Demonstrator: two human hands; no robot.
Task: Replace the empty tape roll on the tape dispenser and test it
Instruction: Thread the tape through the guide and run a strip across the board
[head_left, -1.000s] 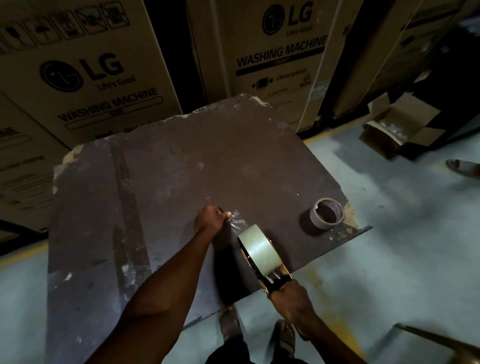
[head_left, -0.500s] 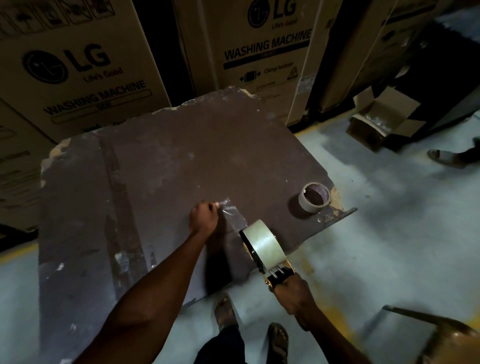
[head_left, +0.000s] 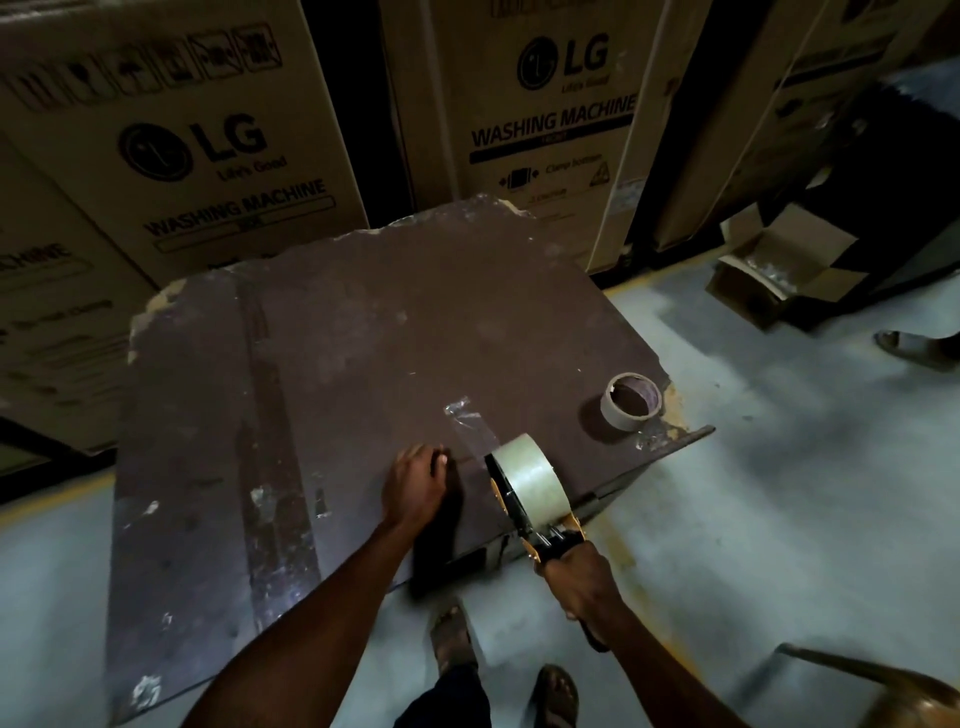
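Observation:
My right hand (head_left: 581, 583) grips the handle of the tape dispenser (head_left: 540, 530), which carries a full pale tape roll (head_left: 531, 480) and rests at the near right edge of the dark brown table (head_left: 332, 364). A clear strip of tape (head_left: 467, 423) runs from the roll away across the tabletop. My left hand (head_left: 415, 486) lies curled on the table just left of the strip, fingertips beside it; whether it pinches anything I cannot make out. The empty cardboard tape core (head_left: 631, 401) stands near the table's right corner.
Tall LG washing machine cartons (head_left: 218, 150) line the far side. An open small cardboard box (head_left: 779, 265) sits on the floor at right, with another person's sandalled foot (head_left: 914, 348) near it. My own feet (head_left: 452, 639) are below the table edge. A brown chair edge (head_left: 883, 680) is at lower right.
The dispenser has been pulled back toward me, laying a longer strip of tape on the table. My left hand has left the strip's far end and shifted nearer, beside the roll.

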